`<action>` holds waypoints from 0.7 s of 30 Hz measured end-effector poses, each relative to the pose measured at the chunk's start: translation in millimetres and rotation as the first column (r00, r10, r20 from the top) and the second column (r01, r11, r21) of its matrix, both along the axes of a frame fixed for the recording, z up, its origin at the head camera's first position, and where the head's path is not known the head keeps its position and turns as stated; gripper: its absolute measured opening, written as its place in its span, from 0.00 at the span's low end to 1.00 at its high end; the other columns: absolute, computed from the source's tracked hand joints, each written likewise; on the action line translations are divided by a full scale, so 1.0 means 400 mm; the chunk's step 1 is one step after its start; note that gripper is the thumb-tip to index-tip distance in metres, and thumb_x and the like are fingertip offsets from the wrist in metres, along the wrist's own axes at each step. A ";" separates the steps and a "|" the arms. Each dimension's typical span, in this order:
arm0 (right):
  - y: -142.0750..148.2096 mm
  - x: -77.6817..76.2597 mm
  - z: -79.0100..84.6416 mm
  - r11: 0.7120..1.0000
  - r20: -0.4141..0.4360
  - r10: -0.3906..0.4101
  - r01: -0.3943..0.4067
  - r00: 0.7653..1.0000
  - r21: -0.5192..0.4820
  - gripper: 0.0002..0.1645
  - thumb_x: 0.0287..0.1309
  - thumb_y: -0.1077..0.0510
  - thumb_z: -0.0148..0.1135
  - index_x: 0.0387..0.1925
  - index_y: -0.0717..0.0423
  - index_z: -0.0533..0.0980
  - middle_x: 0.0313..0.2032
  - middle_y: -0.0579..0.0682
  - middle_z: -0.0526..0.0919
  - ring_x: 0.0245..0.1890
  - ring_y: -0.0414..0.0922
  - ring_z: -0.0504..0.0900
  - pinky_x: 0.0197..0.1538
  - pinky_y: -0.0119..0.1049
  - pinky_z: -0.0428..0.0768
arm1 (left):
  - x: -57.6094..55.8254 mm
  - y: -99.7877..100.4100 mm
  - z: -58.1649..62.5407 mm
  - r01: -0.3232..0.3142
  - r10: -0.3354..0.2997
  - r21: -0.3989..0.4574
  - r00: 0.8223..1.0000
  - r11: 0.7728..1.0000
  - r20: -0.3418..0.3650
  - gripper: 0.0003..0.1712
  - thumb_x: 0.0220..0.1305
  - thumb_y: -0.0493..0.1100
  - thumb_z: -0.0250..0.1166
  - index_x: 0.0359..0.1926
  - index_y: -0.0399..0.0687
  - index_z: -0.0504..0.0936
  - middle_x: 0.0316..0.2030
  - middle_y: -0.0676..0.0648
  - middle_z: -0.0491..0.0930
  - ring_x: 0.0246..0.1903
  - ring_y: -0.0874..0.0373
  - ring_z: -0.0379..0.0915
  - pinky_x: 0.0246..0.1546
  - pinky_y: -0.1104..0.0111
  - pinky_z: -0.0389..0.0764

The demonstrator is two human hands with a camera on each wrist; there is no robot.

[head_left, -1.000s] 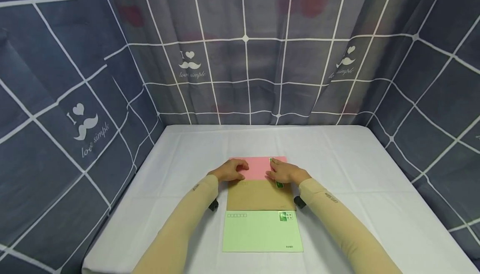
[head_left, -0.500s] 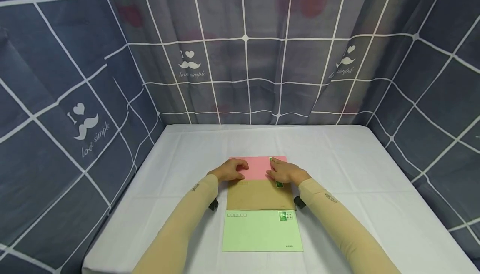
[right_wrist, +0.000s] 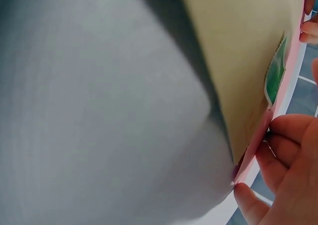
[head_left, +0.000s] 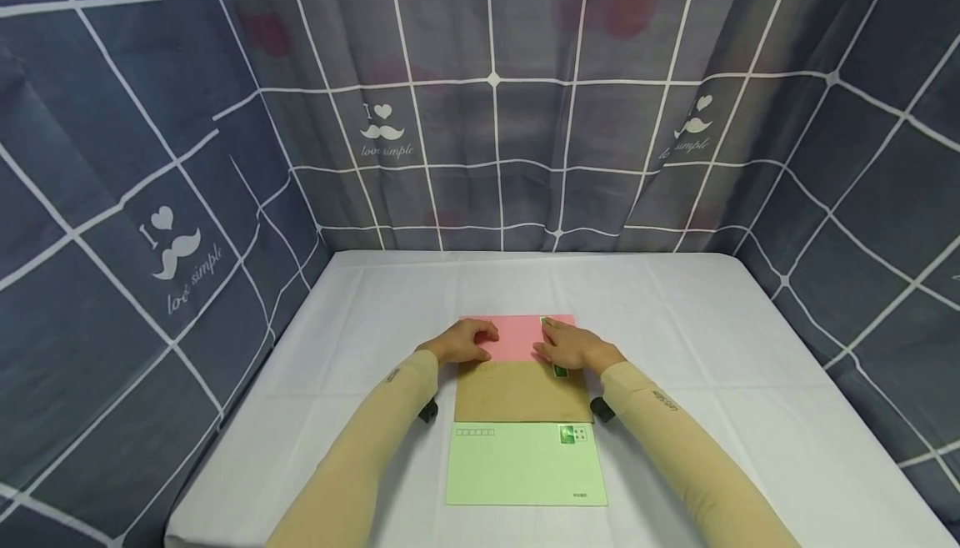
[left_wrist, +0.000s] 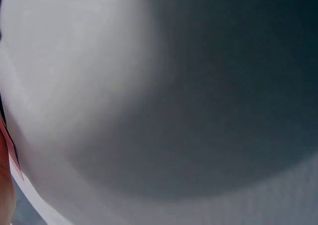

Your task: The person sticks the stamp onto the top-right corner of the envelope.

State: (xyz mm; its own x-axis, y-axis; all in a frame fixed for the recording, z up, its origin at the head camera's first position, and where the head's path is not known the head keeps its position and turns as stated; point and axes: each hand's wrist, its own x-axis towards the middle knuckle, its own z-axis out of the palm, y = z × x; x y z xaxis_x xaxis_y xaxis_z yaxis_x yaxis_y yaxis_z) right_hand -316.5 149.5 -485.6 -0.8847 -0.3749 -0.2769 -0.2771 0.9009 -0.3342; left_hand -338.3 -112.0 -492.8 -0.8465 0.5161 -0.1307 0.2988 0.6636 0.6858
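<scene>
Three envelopes lie in an overlapping column on the white table: a pink envelope (head_left: 516,339) at the back, a tan envelope (head_left: 521,394) in the middle, a green envelope (head_left: 525,465) in front. My left hand (head_left: 461,341) rests on the pink envelope's left part, its fingers bent. On the right part of the same envelope lies my right hand (head_left: 570,344), fingers loosely extended, partly covering its stamp. The right wrist view shows the right hand (right_wrist: 285,170) touching the pink envelope (right_wrist: 256,148) near its edge. Only a sliver of the left hand (left_wrist: 5,185) shows in the left wrist view.
The white cloth-covered table (head_left: 675,306) extends around the envelopes. Dark grid-patterned curtains (head_left: 525,123) enclose it at the back and both sides. A green stamp (head_left: 567,434) marks the green envelope's upper right corner.
</scene>
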 end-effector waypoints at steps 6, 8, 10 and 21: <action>0.006 0.002 -0.008 1.000 -0.009 0.009 -0.009 1.000 -0.014 0.42 0.76 0.38 0.41 0.78 0.58 0.51 0.79 0.56 0.51 0.78 0.55 0.52 0.78 0.53 0.56 | 0.001 0.000 -0.006 0.009 -0.009 0.001 1.000 1.000 -0.002 0.19 0.59 0.33 0.71 0.52 0.44 0.82 0.58 0.46 0.80 0.65 0.50 0.69 0.71 0.56 0.66; 0.006 0.002 -0.008 1.000 -0.015 0.009 -0.009 1.000 -0.024 0.42 0.76 0.38 0.41 0.78 0.59 0.51 0.79 0.56 0.51 0.78 0.55 0.52 0.78 0.53 0.56 | 0.000 -0.001 -0.005 0.009 -0.009 -0.003 1.000 1.000 -0.003 0.19 0.59 0.34 0.71 0.52 0.45 0.82 0.57 0.46 0.80 0.64 0.51 0.70 0.71 0.56 0.67; 0.006 0.002 -0.007 0.999 -0.020 0.004 -0.005 1.000 -0.039 0.42 0.76 0.38 0.42 0.78 0.59 0.51 0.79 0.57 0.51 0.78 0.56 0.52 0.78 0.53 0.56 | -0.001 -0.001 -0.003 0.007 -0.007 -0.004 1.000 1.000 -0.001 0.19 0.59 0.34 0.71 0.52 0.44 0.82 0.57 0.46 0.81 0.63 0.51 0.70 0.71 0.56 0.68; 0.007 0.004 -0.004 0.999 -0.042 0.002 -0.004 0.999 -0.048 0.43 0.75 0.38 0.43 0.77 0.61 0.51 0.78 0.58 0.52 0.78 0.56 0.53 0.77 0.54 0.57 | -0.002 -0.002 0.006 0.020 -0.020 0.003 1.000 1.000 0.010 0.19 0.59 0.33 0.70 0.52 0.44 0.82 0.54 0.47 0.83 0.59 0.53 0.73 0.68 0.58 0.71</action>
